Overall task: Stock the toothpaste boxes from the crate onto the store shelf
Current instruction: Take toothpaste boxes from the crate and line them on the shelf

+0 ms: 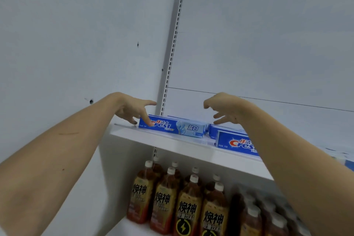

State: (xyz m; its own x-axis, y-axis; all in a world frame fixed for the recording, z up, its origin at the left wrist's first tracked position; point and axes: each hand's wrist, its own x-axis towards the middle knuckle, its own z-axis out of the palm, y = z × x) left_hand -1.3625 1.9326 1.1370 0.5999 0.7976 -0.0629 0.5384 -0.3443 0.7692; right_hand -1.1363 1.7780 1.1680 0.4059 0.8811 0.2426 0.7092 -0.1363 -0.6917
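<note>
A blue Crest toothpaste box (178, 127) stands on its long edge at the left end of the white top shelf (172, 142), with more blue boxes behind it. My left hand (134, 110) is spread, one fingertip touching the box's left end. My right hand (226, 108) hovers open above a second group of blue boxes (233, 142) further right; my right forearm hides part of them. The crate is out of view.
A slotted metal upright (172, 53) runs up the shelf's back panel at the left. A grey wall (67, 53) stands to the left. On the lower shelf, several brown drink bottles (191, 197) with white caps stand in rows.
</note>
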